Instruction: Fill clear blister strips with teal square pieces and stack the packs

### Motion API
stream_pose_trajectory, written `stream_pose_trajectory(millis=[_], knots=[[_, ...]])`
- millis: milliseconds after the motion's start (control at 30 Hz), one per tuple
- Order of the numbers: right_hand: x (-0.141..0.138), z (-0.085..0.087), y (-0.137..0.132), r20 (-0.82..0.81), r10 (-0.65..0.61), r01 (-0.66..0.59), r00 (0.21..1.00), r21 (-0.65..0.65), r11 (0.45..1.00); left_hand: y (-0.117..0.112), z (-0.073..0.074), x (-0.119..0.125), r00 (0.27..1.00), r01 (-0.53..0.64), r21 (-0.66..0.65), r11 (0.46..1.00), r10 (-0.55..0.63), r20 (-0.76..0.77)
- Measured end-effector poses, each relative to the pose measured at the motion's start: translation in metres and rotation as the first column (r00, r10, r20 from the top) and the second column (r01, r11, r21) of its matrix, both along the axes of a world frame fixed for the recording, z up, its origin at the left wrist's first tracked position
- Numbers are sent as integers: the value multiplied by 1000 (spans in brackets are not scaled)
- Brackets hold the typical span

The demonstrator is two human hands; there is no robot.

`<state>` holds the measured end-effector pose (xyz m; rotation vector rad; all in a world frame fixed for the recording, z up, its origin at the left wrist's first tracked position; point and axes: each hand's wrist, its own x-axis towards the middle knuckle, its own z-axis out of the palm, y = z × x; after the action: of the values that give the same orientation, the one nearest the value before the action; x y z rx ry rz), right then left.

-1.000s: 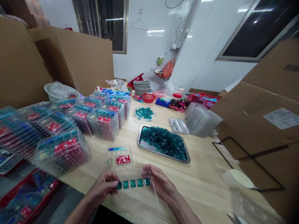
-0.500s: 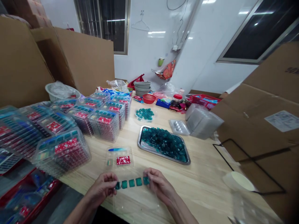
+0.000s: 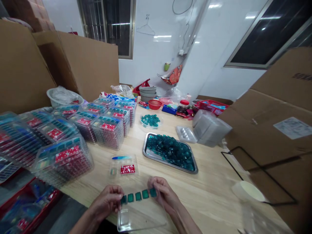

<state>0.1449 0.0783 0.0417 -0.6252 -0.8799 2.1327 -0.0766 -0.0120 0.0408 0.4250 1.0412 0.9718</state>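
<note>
Near the front edge of the table I have a clear plastic blister tray with a row of several square teal pieces along its far side. My left hand is closed at its left end, fingers against the leftmost piece. At the other end my right hand grips the far right corner, beside the rightmost piece. The tray's lower part, with a square recess at the left, holds nothing that I can see. Just beyond lies another clear tray with a blue pen-like item, a red patterned packet and a small pale piece.
A metal tray heaped with teal pieces lies ahead, with a clear dish of more behind it. Stacks of filled blister packs crowd the left. Nested plastic trays, a tape roll and a cardboard box stand right.
The tray in my hands has tilted, and its near edge and square recess now show clearly. Both hands have shifted slightly toward me, still at its ends.
</note>
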Motion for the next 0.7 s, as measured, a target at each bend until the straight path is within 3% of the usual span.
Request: stream_pose_trajectory(millis=[333,533,700], knots=[[-7,14,0,5,54,-54,999,85,995,-1,-3,-1,998,-30,30,999,28,62],[-7,6,2,-7,32,-32,999,-29,999,1,-1,-3,994,-67,44,997,63,85],[-10,5,6,9,37,-38,999,39,999,2,-5,-7,997,-30,31,999,27,72]])
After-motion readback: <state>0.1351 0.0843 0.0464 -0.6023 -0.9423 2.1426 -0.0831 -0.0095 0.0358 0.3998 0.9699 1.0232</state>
